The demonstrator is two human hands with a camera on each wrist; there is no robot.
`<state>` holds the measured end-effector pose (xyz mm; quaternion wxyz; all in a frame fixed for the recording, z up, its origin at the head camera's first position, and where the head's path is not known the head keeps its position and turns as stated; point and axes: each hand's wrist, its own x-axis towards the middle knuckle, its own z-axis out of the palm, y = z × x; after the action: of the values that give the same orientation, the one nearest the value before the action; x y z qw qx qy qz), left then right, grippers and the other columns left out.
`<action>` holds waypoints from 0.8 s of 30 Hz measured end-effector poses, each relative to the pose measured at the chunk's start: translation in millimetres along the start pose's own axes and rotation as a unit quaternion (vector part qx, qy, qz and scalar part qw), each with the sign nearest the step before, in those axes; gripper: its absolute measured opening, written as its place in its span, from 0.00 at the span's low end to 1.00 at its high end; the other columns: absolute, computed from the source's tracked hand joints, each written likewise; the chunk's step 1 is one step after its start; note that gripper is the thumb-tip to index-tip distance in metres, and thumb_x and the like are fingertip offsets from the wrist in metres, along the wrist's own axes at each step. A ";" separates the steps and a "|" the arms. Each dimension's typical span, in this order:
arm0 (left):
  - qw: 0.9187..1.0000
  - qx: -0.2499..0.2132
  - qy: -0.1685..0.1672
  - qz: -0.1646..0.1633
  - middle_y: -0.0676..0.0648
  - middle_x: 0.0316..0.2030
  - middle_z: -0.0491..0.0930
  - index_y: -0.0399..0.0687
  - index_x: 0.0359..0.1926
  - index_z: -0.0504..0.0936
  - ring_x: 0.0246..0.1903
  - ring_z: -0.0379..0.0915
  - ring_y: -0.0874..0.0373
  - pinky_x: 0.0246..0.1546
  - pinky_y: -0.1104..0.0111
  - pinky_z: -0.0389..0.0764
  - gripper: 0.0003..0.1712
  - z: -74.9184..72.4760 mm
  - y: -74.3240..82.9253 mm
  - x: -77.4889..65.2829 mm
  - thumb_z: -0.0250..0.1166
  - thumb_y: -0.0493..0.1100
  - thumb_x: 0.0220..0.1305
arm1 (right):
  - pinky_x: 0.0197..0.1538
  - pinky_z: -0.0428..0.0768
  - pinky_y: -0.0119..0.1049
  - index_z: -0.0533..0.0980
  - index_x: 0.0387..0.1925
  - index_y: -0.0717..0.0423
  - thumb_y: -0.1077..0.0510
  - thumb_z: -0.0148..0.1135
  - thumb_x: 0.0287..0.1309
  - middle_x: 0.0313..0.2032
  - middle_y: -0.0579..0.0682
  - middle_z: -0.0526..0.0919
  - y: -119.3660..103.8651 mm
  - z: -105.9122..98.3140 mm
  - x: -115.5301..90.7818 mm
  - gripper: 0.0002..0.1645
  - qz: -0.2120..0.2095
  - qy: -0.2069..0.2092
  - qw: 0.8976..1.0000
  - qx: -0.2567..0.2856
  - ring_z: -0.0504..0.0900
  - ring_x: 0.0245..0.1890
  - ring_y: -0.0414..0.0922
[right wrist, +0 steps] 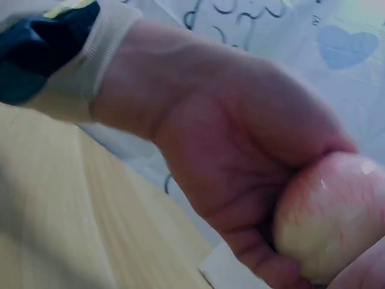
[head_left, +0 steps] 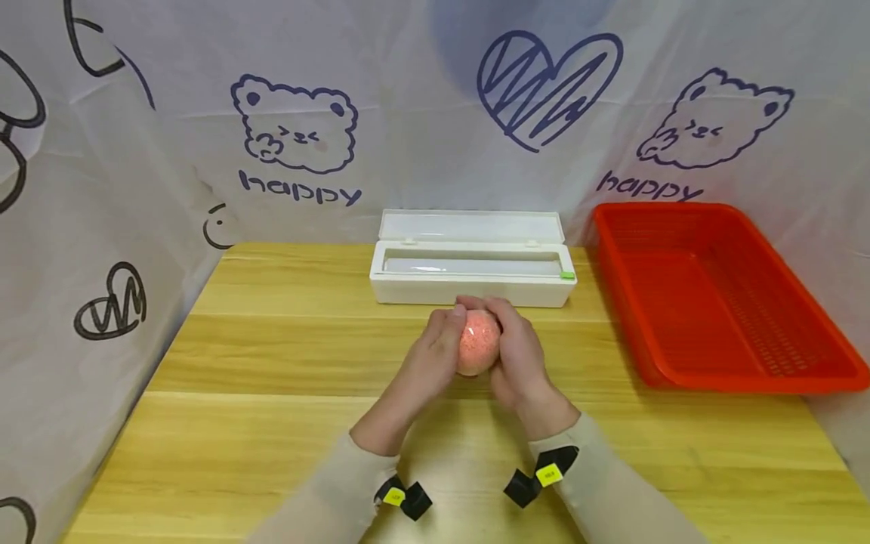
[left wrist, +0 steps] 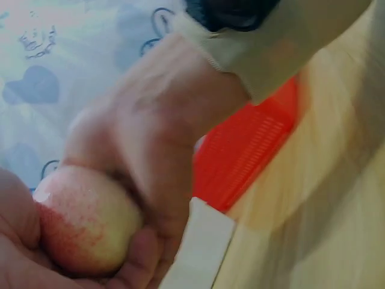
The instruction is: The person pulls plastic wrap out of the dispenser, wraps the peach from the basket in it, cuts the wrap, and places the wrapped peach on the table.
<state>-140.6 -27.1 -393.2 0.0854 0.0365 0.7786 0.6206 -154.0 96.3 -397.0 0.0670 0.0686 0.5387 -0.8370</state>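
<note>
A pinkish-red and yellow peach (head_left: pixel 479 344) sits between both hands in the head view, in front of the white box. Glossy glints and fine creases, like clear film, show on the peach (right wrist: pixel 331 214) in the right wrist view. My left hand (head_left: pixel 435 349) holds its left side, thumb near the top. My right hand (head_left: pixel 519 349) cups the right side, its fingers curled round it. In the left wrist view, the right hand (left wrist: pixel 144 126) bends over the peach (left wrist: pixel 87 220). The palms hide much of its sides and underside.
Behind the hands stands a white cling film dispenser (head_left: pixel 469 291), lid raised, with a pale roll inside and a green slider (head_left: pixel 567 276) at its right end. A red plastic basket (head_left: pixel 659 370) stands at the right. Printed cloth (head_left: pixel 421 151) hangs behind the wooden table (head_left: pixel 272 363).
</note>
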 end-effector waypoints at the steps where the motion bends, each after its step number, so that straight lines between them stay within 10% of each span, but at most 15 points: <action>1: 1.000 -0.017 -0.013 -0.007 0.41 0.49 0.74 0.44 0.54 0.70 0.48 0.71 0.49 0.49 0.52 0.76 0.33 -1.7 1.5 0.3 0.39 0.67 0.73 | 0.57 0.77 0.37 0.78 0.52 0.63 0.52 0.50 0.68 0.55 0.56 0.79 -0.2 -0.2 0.0 0.22 0.002 0.002 1.000 0.001 0.75 0.57 0.46; 8: 0.992 -0.093 -0.060 -0.057 0.39 0.49 0.72 0.47 0.56 0.73 0.36 0.78 0.48 0.29 0.55 0.85 0.32 -9.3 -0.8 2.5 0.41 0.66 0.72 | 0.55 0.77 0.38 0.78 0.43 0.67 0.56 0.54 0.65 0.44 0.53 0.80 9.8 5.0 1.3 0.16 0.029 0.086 0.995 0.043 0.77 0.48 0.47; 13: 0.981 -0.143 -0.122 -0.056 0.37 0.46 0.73 0.46 0.53 0.77 0.33 0.81 0.46 0.27 0.52 0.84 0.32 -18.8 -5.0 13.6 0.40 0.64 0.74 | 0.64 0.70 0.39 0.71 0.59 0.62 0.44 0.45 0.72 0.61 0.53 0.71 3.0 -10.4 2.9 0.28 0.036 -0.071 0.997 -0.002 0.69 0.61 0.45; 15: 0.975 -0.161 -0.139 -0.068 0.37 0.40 0.77 0.43 0.51 0.77 0.29 0.82 0.44 0.25 0.52 0.84 0.33 -24.7 -5.4 17.7 0.40 0.64 0.74 | 0.66 0.68 0.44 0.67 0.66 0.56 0.44 0.47 0.72 0.66 0.54 0.67 -2.0 -20.3 2.7 0.29 0.006 -0.171 0.982 -0.085 0.67 0.64 0.47; 19: 0.964 -0.179 -0.167 -0.103 0.38 0.34 0.80 0.41 0.53 0.74 0.25 0.82 0.45 0.23 0.57 0.84 0.40 -36.7 -4.0 19.0 0.38 0.71 0.70 | 0.67 0.65 0.52 0.53 0.73 0.37 0.50 0.66 0.59 0.71 0.49 0.59 -8.4 -37.1 2.2 0.46 -0.074 -0.291 0.913 -0.278 0.63 0.67 0.47; 21: 0.959 -0.190 -0.184 -0.106 0.36 0.36 0.80 0.41 0.56 0.71 0.26 0.82 0.44 0.25 0.57 0.85 0.43 -41.3 -2.6 16.6 0.38 0.75 0.67 | 0.67 0.65 0.53 0.52 0.73 0.32 0.49 0.74 0.50 0.70 0.45 0.60 -9.4 -41.5 2.9 0.54 -0.096 -0.289 0.887 -0.346 0.66 0.65 0.45; 24: 0.954 -0.183 -0.222 -0.081 0.33 0.45 0.77 0.40 0.61 0.63 0.33 0.83 0.42 0.34 0.56 0.85 0.39 -44.3 -1.6 10.4 0.46 0.69 0.69 | 0.64 0.70 0.53 0.59 0.69 0.33 0.45 0.75 0.47 0.64 0.43 0.69 -9.1 -44.9 3.6 0.50 -0.118 -0.239 0.876 -0.401 0.71 0.60 0.44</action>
<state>-158.6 -68.3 -386.2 0.3110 0.0942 0.6131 0.7201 -157.3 140.8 -407.9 0.1165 -0.2300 0.8001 -0.5417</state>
